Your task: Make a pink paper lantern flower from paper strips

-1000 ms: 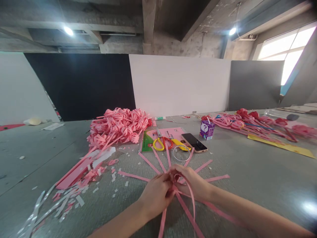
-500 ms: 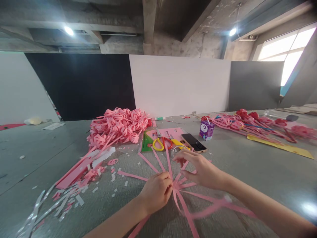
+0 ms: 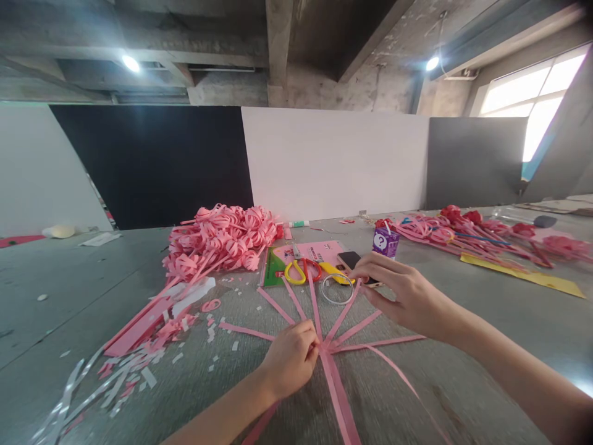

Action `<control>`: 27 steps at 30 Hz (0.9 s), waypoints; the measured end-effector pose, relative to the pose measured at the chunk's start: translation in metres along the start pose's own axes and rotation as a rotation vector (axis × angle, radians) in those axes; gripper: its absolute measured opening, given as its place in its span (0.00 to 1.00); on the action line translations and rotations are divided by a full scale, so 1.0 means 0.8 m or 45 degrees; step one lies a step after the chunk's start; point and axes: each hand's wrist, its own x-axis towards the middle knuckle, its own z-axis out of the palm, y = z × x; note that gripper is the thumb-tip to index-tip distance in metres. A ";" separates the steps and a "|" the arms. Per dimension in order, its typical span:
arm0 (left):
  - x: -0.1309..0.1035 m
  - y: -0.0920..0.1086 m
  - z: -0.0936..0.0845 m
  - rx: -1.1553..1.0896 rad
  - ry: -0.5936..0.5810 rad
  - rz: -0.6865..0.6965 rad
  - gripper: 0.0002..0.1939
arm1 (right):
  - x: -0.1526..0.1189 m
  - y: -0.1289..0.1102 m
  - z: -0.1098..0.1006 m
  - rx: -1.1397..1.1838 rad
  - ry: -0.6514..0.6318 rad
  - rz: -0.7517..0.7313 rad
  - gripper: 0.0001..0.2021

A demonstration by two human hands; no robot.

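Your left hand [image 3: 291,358] is curled narrow, thumb and fingers pinched at the middle of the pink strips [image 3: 337,389], though its fingertips are partly hidden there. The strips lie on the grey surface [image 3: 92,278] right in front of you, fanning out from that point like spokes: several run away from you, one reaches out to each side, and others come toward you. A thinner strip [image 3: 395,367] curves down on the right toward the lower edge of the view. Your right hand [image 3: 407,296] is fairly wide and holds nothing that you can see; its fingers and thumb are apart, near the outer ends of the right-hand strips, and it covers part of the phone [image 3: 349,259]. Just left of those fingers sits the ring [image 3: 337,303]. Beyond it, the scissors [image 3: 319,271] show yellow and red handles on the pink-and-green sheet [image 3: 273,272]. The purple carton [image 3: 384,243] stands upright behind your right hand. A heap of pink flowers [image 3: 217,241] lies farther off to your left, with scraps [image 3: 149,377] scattered nearer you.
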 end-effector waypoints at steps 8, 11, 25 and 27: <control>0.001 -0.002 0.001 -0.014 0.024 -0.044 0.09 | -0.003 0.002 0.014 -0.162 -0.057 0.001 0.12; 0.002 -0.002 0.001 -0.024 0.039 -0.047 0.09 | -0.004 0.003 0.014 -0.190 -0.066 0.044 0.13; 0.002 0.000 0.005 0.011 0.169 -0.061 0.10 | -0.003 0.006 0.020 -0.332 -0.104 0.031 0.16; 0.002 -0.001 0.003 -0.043 0.186 -0.068 0.10 | -0.003 0.008 0.021 -0.336 -0.119 0.034 0.16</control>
